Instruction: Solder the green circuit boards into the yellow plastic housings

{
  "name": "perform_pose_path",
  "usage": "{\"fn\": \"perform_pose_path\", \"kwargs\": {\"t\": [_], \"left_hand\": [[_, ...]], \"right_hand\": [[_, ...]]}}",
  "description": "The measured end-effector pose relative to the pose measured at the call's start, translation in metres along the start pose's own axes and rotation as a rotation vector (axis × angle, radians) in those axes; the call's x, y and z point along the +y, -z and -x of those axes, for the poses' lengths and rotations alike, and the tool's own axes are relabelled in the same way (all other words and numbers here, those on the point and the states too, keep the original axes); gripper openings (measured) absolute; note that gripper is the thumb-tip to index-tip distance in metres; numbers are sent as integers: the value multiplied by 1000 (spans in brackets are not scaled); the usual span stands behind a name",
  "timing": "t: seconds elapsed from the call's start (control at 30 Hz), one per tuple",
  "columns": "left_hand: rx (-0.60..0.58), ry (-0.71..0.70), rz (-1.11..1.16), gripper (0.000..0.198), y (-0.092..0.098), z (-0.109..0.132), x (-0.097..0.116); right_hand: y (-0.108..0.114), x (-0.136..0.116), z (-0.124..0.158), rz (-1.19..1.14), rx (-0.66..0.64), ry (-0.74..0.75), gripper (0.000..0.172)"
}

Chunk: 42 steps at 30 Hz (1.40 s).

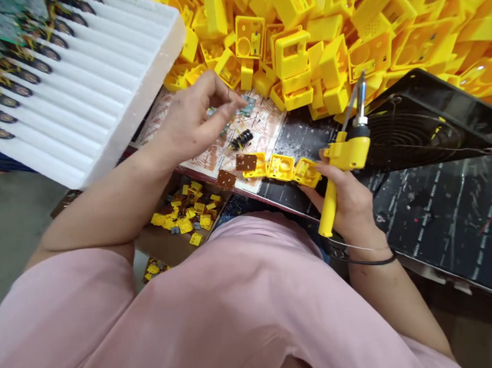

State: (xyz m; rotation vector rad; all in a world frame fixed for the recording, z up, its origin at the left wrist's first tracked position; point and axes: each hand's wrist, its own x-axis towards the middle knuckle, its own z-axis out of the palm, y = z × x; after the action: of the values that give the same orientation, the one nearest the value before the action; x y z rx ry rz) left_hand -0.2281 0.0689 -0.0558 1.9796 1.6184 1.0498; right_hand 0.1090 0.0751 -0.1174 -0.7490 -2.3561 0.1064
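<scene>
My right hand (349, 200) is wrapped round a yellow soldering gun (350, 152), its metal tip pointing up and away. The thumb and a finger of that hand also reach the rightmost of three small yellow housings (281, 167) in a row at the table's front edge. A brown board (247, 161) lies over the leftmost housing. My left hand (196, 117) is closed in a pinch above the patterned sheet; what the fingertips hold, if anything, cannot be made out. By them lies a green circuit board (248, 105), and a stack of black round parts (242, 140) sits nearer me.
A white foam tray (110, 81) at the left bears circuit boards wired to black discs. Yellow cases (292, 53) are heaped along the back. A black fan (409, 124) stands at the right. Below the table edge, a box holds small yellow parts (185, 224).
</scene>
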Motion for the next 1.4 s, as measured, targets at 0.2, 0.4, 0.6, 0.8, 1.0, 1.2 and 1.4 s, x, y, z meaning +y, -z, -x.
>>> {"fn": "perform_pose_path", "kwargs": {"t": [0.2, 0.4, 0.6, 0.8, 1.0, 1.2, 1.4], "left_hand": [[-154, -138, -10, 20, -24, -2, 36], [-316, -211, -364, 21, -39, 22, 19], [-303, -181, -418, 20, -44, 24, 26], [-218, -152, -502, 19, -56, 30, 23], [-218, -100, -445, 18, -56, 30, 26], [-108, 61, -95, 20, -37, 29, 23], [-85, 50, 52, 29, -36, 18, 34]], "right_hand": [[-4, -2, -2, 2, 11, 9, 50], [7, 1, 6, -7, 6, 30, 60], [13, -2, 5, -28, 48, 39, 65], [15, -3, 9, -28, 98, 52, 73], [10, -3, 0, -112, -18, -3, 65], [-2, -8, -9, -96, -51, -2, 45], [-6, -18, -14, -29, 32, 24, 44]]}}
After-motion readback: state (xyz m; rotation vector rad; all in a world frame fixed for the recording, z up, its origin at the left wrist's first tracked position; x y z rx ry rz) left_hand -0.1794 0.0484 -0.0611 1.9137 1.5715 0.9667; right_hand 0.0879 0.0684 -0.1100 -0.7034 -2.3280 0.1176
